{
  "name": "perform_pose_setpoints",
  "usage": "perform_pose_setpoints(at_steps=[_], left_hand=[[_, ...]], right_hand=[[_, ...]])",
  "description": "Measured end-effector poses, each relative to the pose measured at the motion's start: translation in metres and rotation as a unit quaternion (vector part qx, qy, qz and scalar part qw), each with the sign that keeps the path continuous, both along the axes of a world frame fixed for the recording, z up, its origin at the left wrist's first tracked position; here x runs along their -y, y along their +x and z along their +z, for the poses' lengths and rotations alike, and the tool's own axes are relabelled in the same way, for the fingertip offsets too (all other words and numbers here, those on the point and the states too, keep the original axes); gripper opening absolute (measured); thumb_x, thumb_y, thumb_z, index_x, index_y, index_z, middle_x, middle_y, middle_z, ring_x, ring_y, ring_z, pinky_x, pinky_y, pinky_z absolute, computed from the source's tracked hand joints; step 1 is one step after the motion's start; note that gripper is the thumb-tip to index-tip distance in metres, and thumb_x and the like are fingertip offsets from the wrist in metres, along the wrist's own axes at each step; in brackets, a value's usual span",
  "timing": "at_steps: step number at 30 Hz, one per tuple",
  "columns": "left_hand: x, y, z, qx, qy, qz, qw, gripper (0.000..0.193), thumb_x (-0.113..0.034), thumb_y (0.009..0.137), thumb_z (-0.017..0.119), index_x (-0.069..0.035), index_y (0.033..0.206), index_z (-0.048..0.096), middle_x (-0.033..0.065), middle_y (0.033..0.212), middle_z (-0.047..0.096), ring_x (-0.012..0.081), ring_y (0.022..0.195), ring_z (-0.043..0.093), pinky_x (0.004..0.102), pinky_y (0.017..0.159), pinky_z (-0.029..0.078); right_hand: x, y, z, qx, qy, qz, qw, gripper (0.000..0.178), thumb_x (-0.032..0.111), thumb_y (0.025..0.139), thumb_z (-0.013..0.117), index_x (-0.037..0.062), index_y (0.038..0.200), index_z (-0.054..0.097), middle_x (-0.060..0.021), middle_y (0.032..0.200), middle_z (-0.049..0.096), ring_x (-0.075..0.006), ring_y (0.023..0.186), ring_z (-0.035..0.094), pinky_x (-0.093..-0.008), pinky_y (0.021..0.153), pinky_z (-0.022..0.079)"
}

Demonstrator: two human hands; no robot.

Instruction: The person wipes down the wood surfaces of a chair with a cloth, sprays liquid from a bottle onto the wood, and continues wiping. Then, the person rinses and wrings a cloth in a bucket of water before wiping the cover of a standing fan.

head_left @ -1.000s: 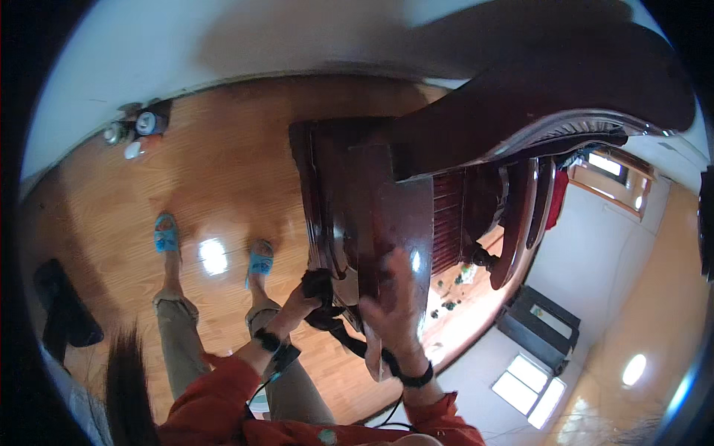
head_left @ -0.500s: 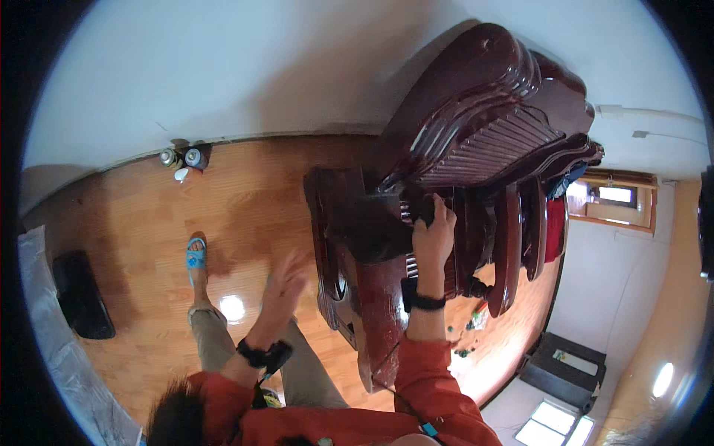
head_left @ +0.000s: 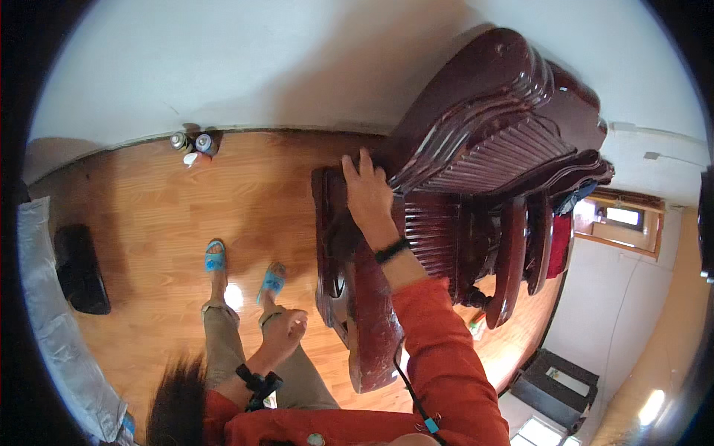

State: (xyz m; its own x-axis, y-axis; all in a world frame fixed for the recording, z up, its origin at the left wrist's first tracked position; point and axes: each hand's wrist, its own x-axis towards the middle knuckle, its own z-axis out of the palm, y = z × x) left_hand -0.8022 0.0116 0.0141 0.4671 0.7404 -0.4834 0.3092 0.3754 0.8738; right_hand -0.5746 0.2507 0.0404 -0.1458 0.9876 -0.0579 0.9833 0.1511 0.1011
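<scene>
Pale wall [head_left: 223, 67] sweeping across the top, wooden floor [head_left: 171, 201] spread out below, and there, against the wall, stands the big one: the dark red-brown wooden seat [head_left: 431, 230], just right of my legs, its carved backrest [head_left: 476, 97] rising away from me and its broad armrest [head_left: 375, 320] running toward me! A black box [head_left: 554, 386] sits well off at lower right, a black oblong thing [head_left: 82, 269] lies over on the left. And here's my right grip [head_left: 370, 199], stretched out to the armrest's far end, close by the backrest, fingers spread and back of the hand up; whether anything is under the palm, I can't tell. My left grip [head_left: 282, 331] hangs in front of my legs, fingers half curled, contents hidden. Down below, blue slippers [head_left: 215, 256]; by the wall, two small cans [head_left: 206, 144] side by side.
</scene>
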Motion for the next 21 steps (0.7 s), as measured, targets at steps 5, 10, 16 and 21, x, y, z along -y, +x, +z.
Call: perform_pose_setpoints(at_steps=[5,10,16,21], left_hand=[[0.011,-0.021,-0.004,-0.031,-0.019,0.013,0.999,0.024,-0.017,0.091,0.051,0.0,0.108,0.055,0.0162,0.093,0.063,0.0273,0.084,0.063,0.0362,0.069,0.05],[0.059,-0.058,-0.017,-0.091,0.0,0.069,0.993,0.028,-0.019,0.089,0.054,0.001,0.11,0.055,0.0165,0.093,0.064,0.0277,0.083,0.065,0.0352,0.069,0.051],[0.059,-0.039,0.004,-0.107,0.007,0.047,0.993,0.027,-0.018,0.088,0.054,0.0,0.106,0.057,0.0196,0.089,0.064,0.0306,0.083,0.064,0.0371,0.072,0.05],[0.097,-0.05,0.027,-0.045,-0.043,0.107,0.992,0.026,-0.013,0.086,0.053,0.002,0.107,0.056,0.0191,0.088,0.064,0.0299,0.08,0.064,0.0363,0.071,0.05]], right_hand=[[0.039,-0.013,-0.011,-0.031,-0.082,-0.091,0.992,0.063,0.01,0.076,0.061,0.008,0.134,0.035,-0.022,0.131,0.04,-0.0371,0.092,0.06,-0.0418,0.067,0.055],[0.131,0.052,-0.002,-0.034,-0.2,-0.27,0.941,0.066,0.009,0.078,0.055,0.0087,0.139,0.028,-0.0296,0.124,0.043,-0.0433,0.093,0.059,-0.0496,0.074,0.051],[0.067,0.079,-0.031,-0.067,0.051,-0.294,0.952,0.059,0.031,0.088,0.054,0.0047,0.137,0.032,-0.0311,0.125,0.04,-0.0435,0.1,0.054,-0.0476,0.079,0.05],[0.232,0.032,0.014,-0.117,-0.048,-0.214,0.969,0.064,0.027,0.087,0.056,0.013,0.142,0.026,-0.0315,0.129,0.036,-0.0471,0.116,0.041,-0.0481,0.092,0.042]])
